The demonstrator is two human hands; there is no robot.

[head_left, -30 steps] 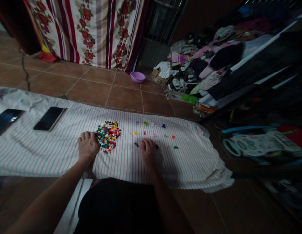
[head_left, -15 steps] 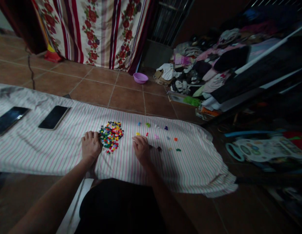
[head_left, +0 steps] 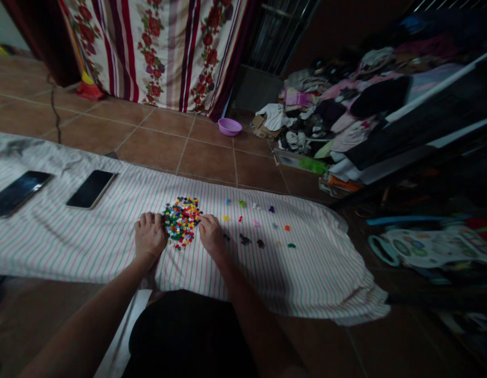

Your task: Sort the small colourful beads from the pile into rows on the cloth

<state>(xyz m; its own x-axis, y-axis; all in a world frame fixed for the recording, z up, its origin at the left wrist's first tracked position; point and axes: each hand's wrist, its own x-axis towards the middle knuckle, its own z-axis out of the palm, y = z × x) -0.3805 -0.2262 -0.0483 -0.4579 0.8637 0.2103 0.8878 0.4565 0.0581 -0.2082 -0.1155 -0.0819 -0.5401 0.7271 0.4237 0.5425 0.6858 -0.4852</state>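
Note:
A heap of tiny multicoloured plastic pieces [head_left: 181,223] lies on the striped cloth in front of me. My left hand [head_left: 150,234] rests palm down against the heap's left side, fingers laid on the cloth. At the right edge of the heap, the thumb and fingertips of my right hand [head_left: 211,232] are drawn together; whatever is between them is too small to make out. Small groups sorted by colour stand in rows farther right, among them yellow pieces [head_left: 225,218], orange pieces [head_left: 287,228], dark green pieces [head_left: 291,245] and black pieces [head_left: 244,240].
Two phones [head_left: 91,189] lie on the cloth [head_left: 121,236] to the left. Beyond its far edge, a purple basin [head_left: 230,126] sits on the tiled floor by a floral curtain [head_left: 172,58]. Clothes [head_left: 330,107] are piled at the right, near a light-blue-edged plastic item [head_left: 420,241].
My right hand has moved left from beside the sorted groups to the heap's right edge. My left hand stays at the heap. The view has shifted slightly.

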